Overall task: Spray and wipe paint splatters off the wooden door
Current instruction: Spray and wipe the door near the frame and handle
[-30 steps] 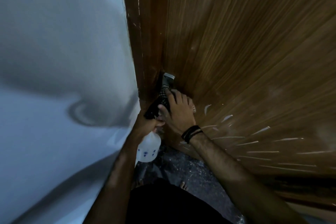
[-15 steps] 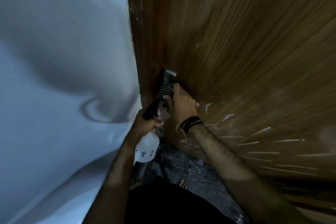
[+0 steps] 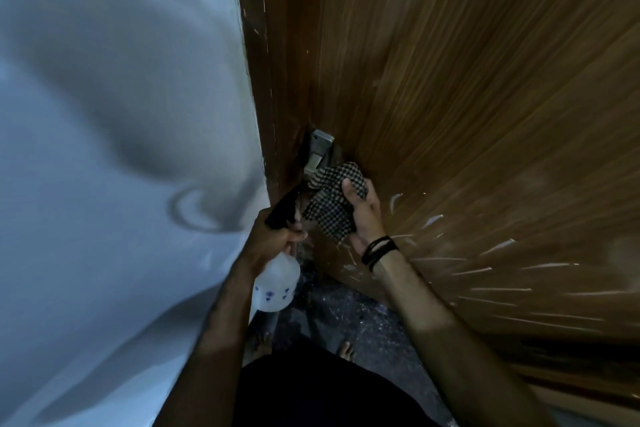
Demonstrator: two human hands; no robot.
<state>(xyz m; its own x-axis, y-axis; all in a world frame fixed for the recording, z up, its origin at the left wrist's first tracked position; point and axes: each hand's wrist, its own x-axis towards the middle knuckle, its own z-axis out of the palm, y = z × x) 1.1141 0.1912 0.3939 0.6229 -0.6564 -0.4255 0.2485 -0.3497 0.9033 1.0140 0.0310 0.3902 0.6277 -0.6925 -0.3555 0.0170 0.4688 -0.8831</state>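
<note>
The brown wooden door fills the right side, with white paint streaks low on it. My right hand, black bands on its wrist, grips a black-and-white checked cloth just off the door, below a metal hinge. My left hand holds a translucent spray bottle by its black trigger head, nozzle toward the hinge corner.
A pale blue-white wall stands on the left, meeting the dark door frame. Below lies a dark speckled floor with my bare toes showing above my dark clothing.
My right hand turned palm-up and drew the cloth off the door, bunching it in its fingers. The view shifted a little; the left hand with the bottle stayed in place.
</note>
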